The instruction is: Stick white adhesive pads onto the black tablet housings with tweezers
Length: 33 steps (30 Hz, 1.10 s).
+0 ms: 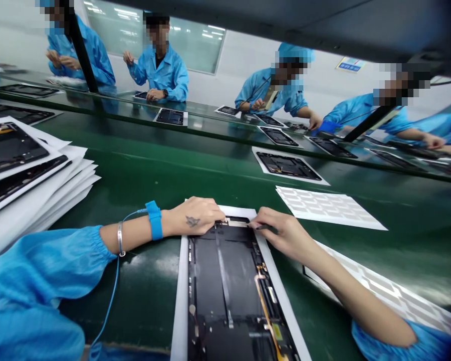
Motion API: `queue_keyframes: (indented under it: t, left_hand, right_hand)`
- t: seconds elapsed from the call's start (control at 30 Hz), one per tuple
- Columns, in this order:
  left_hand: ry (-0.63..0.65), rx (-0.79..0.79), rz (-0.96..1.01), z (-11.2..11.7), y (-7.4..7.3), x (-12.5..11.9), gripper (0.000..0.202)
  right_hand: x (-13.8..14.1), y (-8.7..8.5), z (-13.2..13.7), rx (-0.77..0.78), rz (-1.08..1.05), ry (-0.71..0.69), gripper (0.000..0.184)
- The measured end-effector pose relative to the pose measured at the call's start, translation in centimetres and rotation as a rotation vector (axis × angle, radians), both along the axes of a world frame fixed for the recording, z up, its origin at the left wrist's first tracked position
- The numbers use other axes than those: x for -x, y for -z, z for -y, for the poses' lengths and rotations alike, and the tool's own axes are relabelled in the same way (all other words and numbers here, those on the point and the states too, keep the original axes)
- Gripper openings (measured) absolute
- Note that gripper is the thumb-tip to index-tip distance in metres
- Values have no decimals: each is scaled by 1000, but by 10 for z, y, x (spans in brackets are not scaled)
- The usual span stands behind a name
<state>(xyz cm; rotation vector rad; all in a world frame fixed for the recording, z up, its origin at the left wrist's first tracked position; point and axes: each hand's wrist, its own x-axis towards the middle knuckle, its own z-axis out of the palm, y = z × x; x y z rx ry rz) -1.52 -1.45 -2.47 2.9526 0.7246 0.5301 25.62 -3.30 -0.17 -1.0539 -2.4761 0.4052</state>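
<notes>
An opened tablet housing (206,271), black inside with an orange ribbon cable, lies on a white sheet (178,301) in front of me. At its far edge, a pale narrow strip (237,222) spans the space between my hands. My left hand (202,216) rests at the far left corner, its fingers closed and the tips pressed down by the strip's left end; what they pinch is hidden. Opposite it, my right hand (281,229) pinches a thin dark tool (267,228), its fingertips at the strip's right end.
To the left rises a stack of tablet housings between white sheets (65,188). Sheets of pale stickers (328,206) lie on the right of the green bench (143,175). Another housing (289,165) lies beyond. Co-workers in blue sit across; a blue wrist-strap cord (115,286) trails from my left wrist.
</notes>
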Motion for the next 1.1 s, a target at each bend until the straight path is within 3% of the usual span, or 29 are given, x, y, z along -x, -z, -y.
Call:
queue_keyframes:
  t: [0.1,0.2,0.37,0.53,0.67,0.8,0.87,0.97,1.1]
  left_hand:
    - [-22,90,60,-3,0,0,28]
    - [-32,156,101,-5,-2,0,26]
    - [-28,127,72,-3,-5,2,20]
    - [-162,108,61,0,-8,4,25]
    - [-296,94,-43,3,-14,3,30]
    - [-274,72,-155,-3,-19,-3,20]
    - [-307,67,-142,-16,-23,-1,19]
    - [-490,47,-72,-54,-38,14,22]
    - [-865,-33,36,-121,-66,49,26]
  right_hand:
    - [6,5,2,-35,-81,36,23]
    - [14,12,3,-23,-91,-34,26]
    - [22,24,1,-32,-13,-88,32]
    - [22,23,-2,-63,26,-45,29]
    - [17,18,-10,-161,-182,106,21]
    - [7,11,-21,-138,-497,321,24]
    - [2,7,-23,-107,-591,415,30]
    - [-4,-1,-22,-125,-693,505,33]
    - [1,-2,-12,-239,-700,403,24]
